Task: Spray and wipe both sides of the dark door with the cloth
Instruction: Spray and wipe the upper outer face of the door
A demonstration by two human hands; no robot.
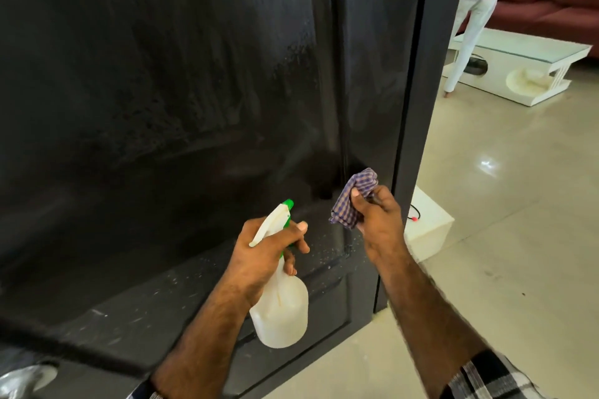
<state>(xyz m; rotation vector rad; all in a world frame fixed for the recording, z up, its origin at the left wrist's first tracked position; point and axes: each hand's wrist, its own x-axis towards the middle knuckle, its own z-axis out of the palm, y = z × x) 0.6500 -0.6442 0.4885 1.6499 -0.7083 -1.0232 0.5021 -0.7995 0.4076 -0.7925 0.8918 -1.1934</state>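
Door [194, 91] fills the view ahead of both hands, its dark panel streaked and beaded with wet spray, heaviest above the hands and speckled again just beyond the left hand's knuckles. The left hand [269, 249] grips the neck of a white spray bottle [280, 304], fingers curled round the trigger, with the green nozzle [287, 204] aimed at the panel; held this way, another burst could be fired without regripping. The right hand [377, 220] pinches a bunched checked cloth [353, 197] just above its fingers, wadded small so it presents a firm pad. The cloth sits close to the door near its free edge; whether it touches cannot be told. Keeping one tool in each hand probably lets spraying and wiping alternate. Judging by the droplets, this face is sprayed but not fully wiped. To the right of the right hand the floor [502, 204] opens into a room with a white low table [518, 52], a red sofa [551, 3] and a standing person [470, 26].
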